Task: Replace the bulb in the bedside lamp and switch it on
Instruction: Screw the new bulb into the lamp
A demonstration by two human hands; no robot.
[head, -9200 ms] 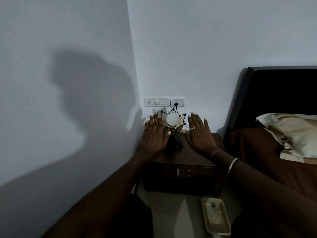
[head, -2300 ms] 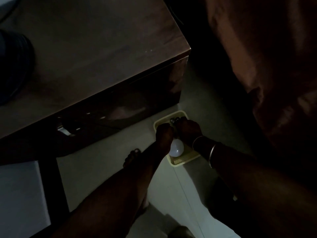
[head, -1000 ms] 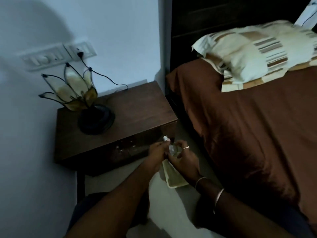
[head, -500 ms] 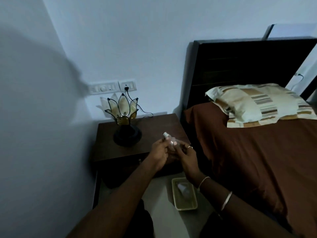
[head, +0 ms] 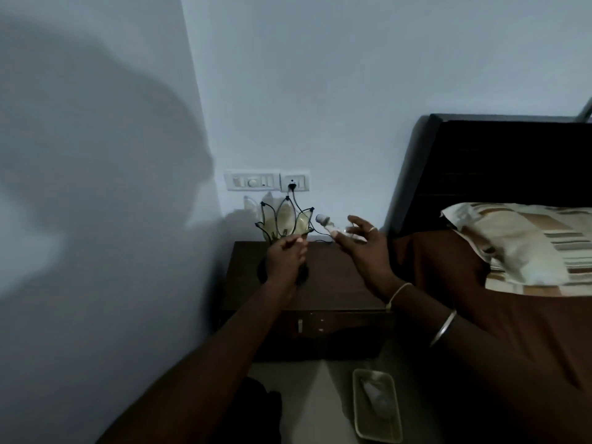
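Pale bulb (head: pixel 324 221) in right hand (head: pixel 362 248) (beside lamp (head: pixel 283 219))

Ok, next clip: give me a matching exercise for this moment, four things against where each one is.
Things:
1. new bulb
2. lamp
3. tray
4. plug

Places:
A. on the floor
B. in the wall socket
C. held in the right hand
D. on the bedside table, gripped by the left hand

Pairs: 1-C, 2-D, 3-A, 4-B
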